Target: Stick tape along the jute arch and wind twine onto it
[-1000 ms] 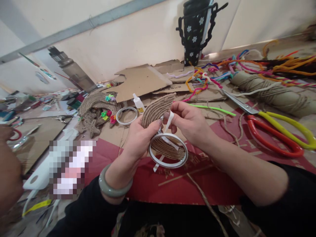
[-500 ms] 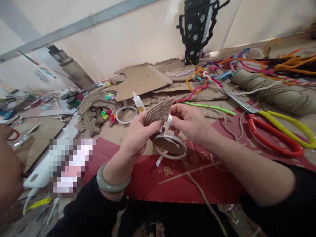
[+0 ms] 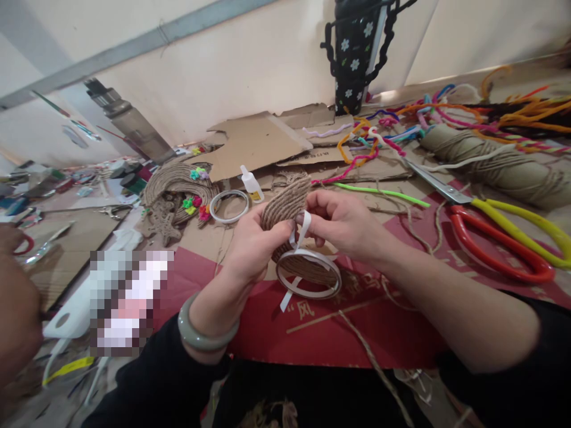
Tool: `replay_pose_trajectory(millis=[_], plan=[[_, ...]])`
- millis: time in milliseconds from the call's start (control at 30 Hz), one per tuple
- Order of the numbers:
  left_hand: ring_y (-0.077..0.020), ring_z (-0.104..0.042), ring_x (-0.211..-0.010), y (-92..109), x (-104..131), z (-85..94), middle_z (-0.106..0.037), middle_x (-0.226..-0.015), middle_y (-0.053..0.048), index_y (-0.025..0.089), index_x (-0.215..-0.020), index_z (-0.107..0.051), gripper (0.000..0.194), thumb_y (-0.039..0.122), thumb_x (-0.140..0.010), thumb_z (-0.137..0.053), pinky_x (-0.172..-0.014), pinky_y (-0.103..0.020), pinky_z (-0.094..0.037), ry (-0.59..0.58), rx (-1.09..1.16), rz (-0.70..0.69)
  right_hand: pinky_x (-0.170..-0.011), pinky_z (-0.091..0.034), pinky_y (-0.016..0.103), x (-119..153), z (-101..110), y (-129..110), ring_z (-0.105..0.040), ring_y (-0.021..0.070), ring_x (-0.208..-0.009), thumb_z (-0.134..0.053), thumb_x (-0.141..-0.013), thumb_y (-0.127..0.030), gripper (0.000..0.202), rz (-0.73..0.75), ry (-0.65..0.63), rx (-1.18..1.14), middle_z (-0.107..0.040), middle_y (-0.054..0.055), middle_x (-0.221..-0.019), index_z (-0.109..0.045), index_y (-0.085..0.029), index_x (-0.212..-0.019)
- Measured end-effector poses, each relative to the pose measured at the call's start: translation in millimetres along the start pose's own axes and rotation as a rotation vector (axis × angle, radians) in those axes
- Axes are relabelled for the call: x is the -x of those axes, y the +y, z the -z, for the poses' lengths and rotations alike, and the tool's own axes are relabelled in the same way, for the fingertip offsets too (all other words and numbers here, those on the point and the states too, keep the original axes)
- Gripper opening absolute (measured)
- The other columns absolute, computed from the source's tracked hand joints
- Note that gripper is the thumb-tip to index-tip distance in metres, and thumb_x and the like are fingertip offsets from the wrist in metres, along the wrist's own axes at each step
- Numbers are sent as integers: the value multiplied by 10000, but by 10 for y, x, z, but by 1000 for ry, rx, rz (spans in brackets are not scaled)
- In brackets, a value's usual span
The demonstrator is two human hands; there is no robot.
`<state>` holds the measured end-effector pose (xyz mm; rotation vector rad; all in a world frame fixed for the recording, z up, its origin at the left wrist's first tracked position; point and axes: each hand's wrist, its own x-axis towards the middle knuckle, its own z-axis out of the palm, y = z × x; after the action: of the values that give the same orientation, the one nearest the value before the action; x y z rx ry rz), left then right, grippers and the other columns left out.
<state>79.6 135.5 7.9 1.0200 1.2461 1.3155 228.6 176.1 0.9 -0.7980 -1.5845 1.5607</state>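
My left hand (image 3: pixel 250 244) is closed around a coiled piece of brown twine (image 3: pixel 288 205), its thumb pressing on the lower edge. Between the thumb and fingers of my right hand (image 3: pixel 341 220) is a strip of white tape (image 3: pixel 304 229), pinched beside the twine piece. The strip runs down to a white tape roll (image 3: pixel 307 292) that hangs tilted just below the hands, with another short tape end sticking out at its lower left. Brown twine coils show through the roll's opening. The tips of my right fingers are partly hidden behind the tape.
Large scissors (image 3: pixel 499 249) with red and yellow handles lie right. A second tape ring (image 3: pixel 229 207) and a small glue bottle (image 3: pixel 252 184) stand beyond my left hand. A twine spool (image 3: pixel 491 160) and a flowered tumbler (image 3: pixel 352 59) are farther back. Another person's hand (image 3: pixel 15 291) is at left.
The tape roll has tilted slightly, and the tape strip at my right fingers has shifted a little downward. Both hands keep their grip.
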Motion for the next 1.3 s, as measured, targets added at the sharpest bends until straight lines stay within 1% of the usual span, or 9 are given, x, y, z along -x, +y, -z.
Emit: replay_pose_trajectory(millis=[167,400,600,700,833,967,1100,1233,1300], plan=[[-76,-518,-529,-10,13,-1,-606,-631,28,146,-761,-655,169,178,-614,-732,-483,-188,-402,-20,8,-6,-423,-447,181,-4,28,0,-539,71,-490,-625,-778,-217,56,36,5,79,-631,-23,-639,-615,-167,-801],[-81,-521,-525,-3,-10,-6,-608,-620,25,154,-736,-651,165,187,-606,-747,-493,-201,-420,-9,28,-10,-445,-450,168,-6,39,-34,-532,60,-460,-580,-794,-168,34,29,18,68,-594,-44,-576,-607,-162,-774],[-97,-575,-545,-1,-19,13,-655,-650,16,151,-797,-672,309,214,-550,-847,-517,-208,-484,-11,50,16,-447,-442,190,9,25,-33,-545,82,-480,-588,-810,-224,58,20,32,146,-608,-31,-590,-609,-177,-782],[-100,-589,-532,0,-9,39,-657,-635,18,148,-782,-665,303,217,-556,-855,-510,-207,-494,-4,15,22,-445,-437,199,22,36,-43,-543,90,-486,-602,-797,-243,66,-3,-17,178,-615,-24,-604,-612,-187,-764],[-98,-582,-504,11,1,43,-652,-618,13,144,-774,-653,282,257,-594,-838,-488,-208,-483,-3,-10,18,-495,-461,204,19,95,-77,-557,80,-495,-528,-784,-172,106,-18,-120,115,-631,-21,-632,-617,-179,-728],[-93,-560,-473,17,3,34,-627,-574,24,146,-752,-643,287,243,-567,-840,-458,-201,-466,4,13,32,-496,-466,212,-2,135,-69,-546,85,-505,-564,-832,-285,164,46,-70,129,-618,-10,-629,-635,-173,-735],[-74,-540,-459,13,13,32,-628,-582,23,141,-744,-651,230,206,-592,-811,-429,-177,-434,-45,-17,59,-480,-477,208,-22,118,-30,-535,91,-559,-689,-790,-357,188,85,-79,127,-603,-14,-677,-642,-175,-799],[-66,-544,-460,3,3,24,-641,-600,17,138,-755,-656,238,198,-591,-818,-439,-174,-451,-128,60,102,-472,-469,213,-68,163,1,-529,82,-541,-665,-856,-423,280,138,-116,104,-588,-14,-686,-609,-179,-729],[-72,-557,-460,-3,-16,25,-638,-593,19,142,-767,-653,250,211,-595,-821,-453,-184,-476,-125,104,110,-472,-447,219,-104,261,-1,-528,76,-505,-611,-919,-426,304,135,-44,150,-603,-12,-673,-614,-179,-741]])
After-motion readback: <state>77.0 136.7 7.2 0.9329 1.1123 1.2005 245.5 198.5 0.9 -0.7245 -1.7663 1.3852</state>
